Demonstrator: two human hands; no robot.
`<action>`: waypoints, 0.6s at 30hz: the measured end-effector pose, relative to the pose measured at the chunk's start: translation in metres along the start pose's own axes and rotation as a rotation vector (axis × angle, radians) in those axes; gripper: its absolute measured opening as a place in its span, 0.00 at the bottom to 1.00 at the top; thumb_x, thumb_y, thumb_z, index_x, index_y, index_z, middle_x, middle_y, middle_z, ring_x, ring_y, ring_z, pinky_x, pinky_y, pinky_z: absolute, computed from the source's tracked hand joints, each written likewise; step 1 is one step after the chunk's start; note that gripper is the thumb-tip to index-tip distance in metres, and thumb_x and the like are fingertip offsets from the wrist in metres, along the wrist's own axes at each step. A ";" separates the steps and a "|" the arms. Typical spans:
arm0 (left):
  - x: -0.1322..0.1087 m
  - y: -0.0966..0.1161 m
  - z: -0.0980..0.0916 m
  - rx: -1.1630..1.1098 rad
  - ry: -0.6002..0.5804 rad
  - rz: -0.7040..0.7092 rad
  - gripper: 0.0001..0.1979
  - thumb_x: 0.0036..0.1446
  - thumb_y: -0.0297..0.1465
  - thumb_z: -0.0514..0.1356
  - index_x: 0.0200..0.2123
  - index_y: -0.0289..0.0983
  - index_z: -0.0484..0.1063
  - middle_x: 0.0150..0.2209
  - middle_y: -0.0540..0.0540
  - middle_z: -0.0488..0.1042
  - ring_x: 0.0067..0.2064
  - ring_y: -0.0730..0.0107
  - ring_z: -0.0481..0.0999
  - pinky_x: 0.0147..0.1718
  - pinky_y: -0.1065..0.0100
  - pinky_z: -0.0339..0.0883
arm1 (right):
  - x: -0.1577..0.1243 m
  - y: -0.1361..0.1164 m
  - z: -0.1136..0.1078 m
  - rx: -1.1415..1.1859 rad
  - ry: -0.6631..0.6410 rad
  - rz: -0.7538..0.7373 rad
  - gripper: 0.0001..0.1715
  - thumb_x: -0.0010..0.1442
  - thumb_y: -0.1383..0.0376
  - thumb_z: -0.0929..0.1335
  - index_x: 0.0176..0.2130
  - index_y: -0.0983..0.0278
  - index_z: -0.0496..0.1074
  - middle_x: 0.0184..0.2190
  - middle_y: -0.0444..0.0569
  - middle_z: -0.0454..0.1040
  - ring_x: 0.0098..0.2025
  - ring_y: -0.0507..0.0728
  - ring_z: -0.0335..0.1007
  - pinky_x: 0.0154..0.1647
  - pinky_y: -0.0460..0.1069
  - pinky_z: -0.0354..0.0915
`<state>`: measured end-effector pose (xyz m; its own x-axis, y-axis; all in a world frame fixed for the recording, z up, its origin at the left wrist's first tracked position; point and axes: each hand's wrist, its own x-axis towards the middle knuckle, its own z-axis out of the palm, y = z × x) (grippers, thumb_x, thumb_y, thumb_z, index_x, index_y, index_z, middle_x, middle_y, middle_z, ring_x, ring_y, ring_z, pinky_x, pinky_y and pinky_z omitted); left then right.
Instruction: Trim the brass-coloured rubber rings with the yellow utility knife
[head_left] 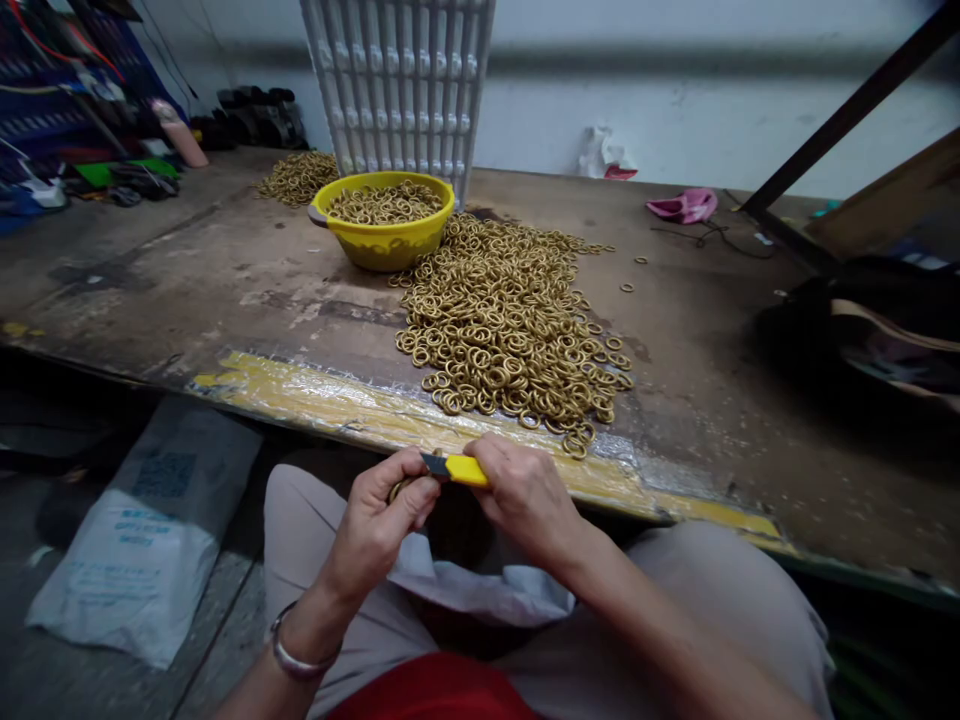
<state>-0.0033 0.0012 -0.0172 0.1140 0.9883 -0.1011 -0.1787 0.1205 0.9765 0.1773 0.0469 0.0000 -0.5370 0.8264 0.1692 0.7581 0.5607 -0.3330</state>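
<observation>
My left hand is closed on brass-coloured rings, partly hidden by the fingers, so I cannot tell how many. My right hand grips a yellow utility knife, its dark blade end pointing left and meeting the left fingertips. Both hands are over my lap, just in front of the table edge. Beyond them a big heap of the same rings spreads over the tabletop. Behind that heap, a yellow basin is filled with more rings.
A smaller ring pile lies behind the basin, near a ribbed grey panel leaning upright. Yellow tape covers the table's front edge. A pink cloth and a dark bag are at right. On the floor at left lies a white sack.
</observation>
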 end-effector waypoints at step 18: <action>-0.008 0.031 0.001 0.247 -0.087 0.213 0.08 0.60 0.29 0.58 0.28 0.36 0.71 0.27 0.47 0.64 0.31 0.70 0.64 0.31 0.69 0.59 | 0.006 0.006 0.000 -0.078 -0.104 0.104 0.10 0.57 0.74 0.62 0.37 0.64 0.69 0.31 0.49 0.75 0.31 0.54 0.69 0.30 0.47 0.54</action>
<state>-0.0093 -0.0027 0.0143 0.1844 0.9759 0.1167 0.0333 -0.1248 0.9916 0.1790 0.0552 -0.0015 -0.4868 0.8727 0.0390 0.8357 0.4782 -0.2701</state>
